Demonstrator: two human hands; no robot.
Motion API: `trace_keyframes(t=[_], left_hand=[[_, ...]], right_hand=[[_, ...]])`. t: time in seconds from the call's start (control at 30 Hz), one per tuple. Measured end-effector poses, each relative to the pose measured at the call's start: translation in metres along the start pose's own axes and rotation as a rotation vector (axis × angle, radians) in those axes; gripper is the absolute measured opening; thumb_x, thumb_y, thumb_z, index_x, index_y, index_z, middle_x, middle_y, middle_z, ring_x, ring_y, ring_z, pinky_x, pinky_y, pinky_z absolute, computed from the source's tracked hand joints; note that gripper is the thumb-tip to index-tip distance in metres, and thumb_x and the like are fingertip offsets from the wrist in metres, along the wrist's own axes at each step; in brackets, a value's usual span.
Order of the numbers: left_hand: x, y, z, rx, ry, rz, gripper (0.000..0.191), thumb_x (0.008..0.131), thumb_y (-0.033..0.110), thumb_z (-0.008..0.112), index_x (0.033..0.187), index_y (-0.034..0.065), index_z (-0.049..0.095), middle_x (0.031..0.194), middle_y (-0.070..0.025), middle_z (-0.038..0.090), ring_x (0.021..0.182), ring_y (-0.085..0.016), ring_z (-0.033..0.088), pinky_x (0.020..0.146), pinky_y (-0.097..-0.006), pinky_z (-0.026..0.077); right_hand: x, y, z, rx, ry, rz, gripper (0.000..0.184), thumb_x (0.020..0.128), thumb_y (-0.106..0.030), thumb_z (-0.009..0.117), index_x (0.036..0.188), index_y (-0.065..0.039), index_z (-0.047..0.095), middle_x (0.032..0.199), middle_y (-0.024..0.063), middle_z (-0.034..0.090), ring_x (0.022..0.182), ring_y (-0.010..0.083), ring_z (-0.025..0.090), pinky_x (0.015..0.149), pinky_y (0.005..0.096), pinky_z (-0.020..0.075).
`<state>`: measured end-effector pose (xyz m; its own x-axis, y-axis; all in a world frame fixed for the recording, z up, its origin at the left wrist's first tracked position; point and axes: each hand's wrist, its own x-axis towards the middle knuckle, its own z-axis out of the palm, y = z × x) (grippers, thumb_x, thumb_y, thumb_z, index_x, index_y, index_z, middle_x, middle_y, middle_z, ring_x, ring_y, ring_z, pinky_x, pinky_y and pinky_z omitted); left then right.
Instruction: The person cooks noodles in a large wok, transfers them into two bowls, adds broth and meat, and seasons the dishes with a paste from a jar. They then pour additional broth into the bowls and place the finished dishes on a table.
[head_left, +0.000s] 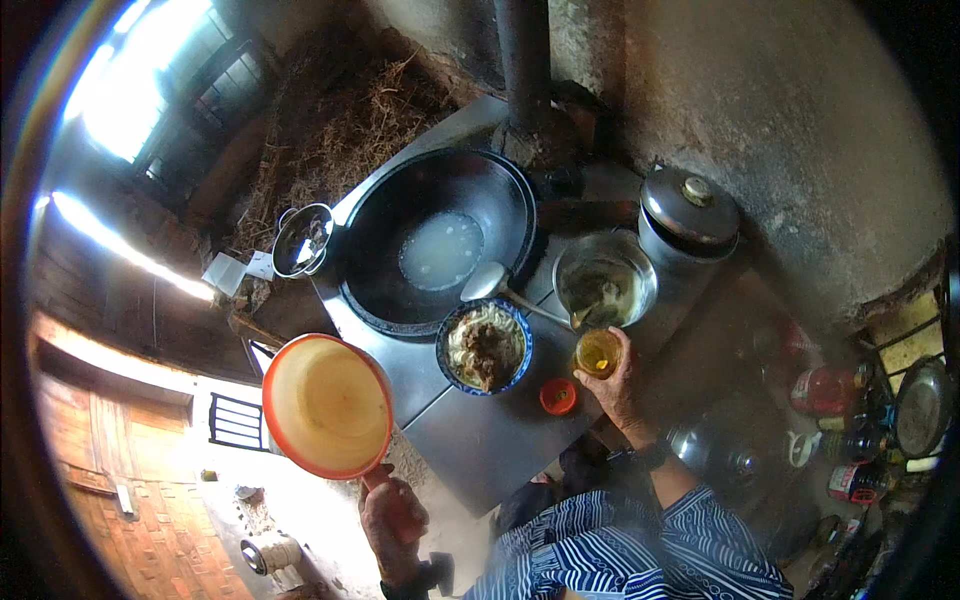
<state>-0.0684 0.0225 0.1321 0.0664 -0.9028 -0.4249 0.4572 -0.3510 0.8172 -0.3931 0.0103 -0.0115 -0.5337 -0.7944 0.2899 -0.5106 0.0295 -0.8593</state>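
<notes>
My left hand (394, 517) grips the handle of an orange-rimmed plastic ladle (328, 406), held over the left edge of the stove. In my right hand (615, 386) is a glass jar (598, 353) with yellowish contents, its mouth facing up. A red lid (558, 397) lies beside it on the stove top. Between my hands sits a blue-patterned bowl (485, 346) of noodles with a brown topping. Behind the bowl, a metal ladle (487, 282) rests between the large wok (439, 240), which holds cloudy liquid, and a metal basin (605, 279) with liquid in it.
A lidded metal pot (688, 214) stands at the back right. The stovepipe (523, 67) rises behind the wok. A small metal pot (302, 240) is at the wok's left, near dry brushwood (360, 127). Several bottles (832, 390) stand at the far right.
</notes>
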Motion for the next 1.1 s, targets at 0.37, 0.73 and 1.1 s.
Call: trace_keyframes(t=[0.37,0.73,1.1], left_hand=[[0.064,0.003,-0.013,0.066,-0.228,0.086,0.036,0.091,0.025,0.052,0.12,0.0041,0.047,0.084,-0.002,0.059,0.068,-0.006,0.053,0.044,-0.0162,0.041],[0.099,-0.004,-0.014,0.357,-0.157,0.263,0.032,0.089,0.021,0.055,0.118,0.0067,0.053,0.1,-0.0023,0.061,0.081,-0.007,0.057,0.065,-0.019,0.046],[0.118,0.021,0.03,0.195,-0.098,-0.12,0.026,0.086,0.021,0.058,0.106,0.0049,0.052,0.072,-0.002,0.055,0.056,-0.009,0.052,0.044,-0.0208,0.042]], right_hand=[[-0.015,0.008,-0.023,-0.029,0.234,-0.022,0.079,0.062,-0.025,0.08,0.125,-0.009,0.036,0.108,0.015,0.055,0.101,0.0298,0.056,0.087,0.0414,0.0461],[0.024,0.12,-0.145,-0.091,0.701,0.442,0.067,0.068,-0.021,0.078,0.12,-0.007,0.038,0.11,0.011,0.052,0.104,0.0247,0.051,0.089,0.038,0.0424],[-0.017,0.195,-0.171,-0.052,0.667,0.571,0.079,0.07,-0.006,0.076,0.134,-0.005,0.029,0.127,0.0153,0.044,0.114,0.029,0.045,0.095,0.0421,0.0408]])
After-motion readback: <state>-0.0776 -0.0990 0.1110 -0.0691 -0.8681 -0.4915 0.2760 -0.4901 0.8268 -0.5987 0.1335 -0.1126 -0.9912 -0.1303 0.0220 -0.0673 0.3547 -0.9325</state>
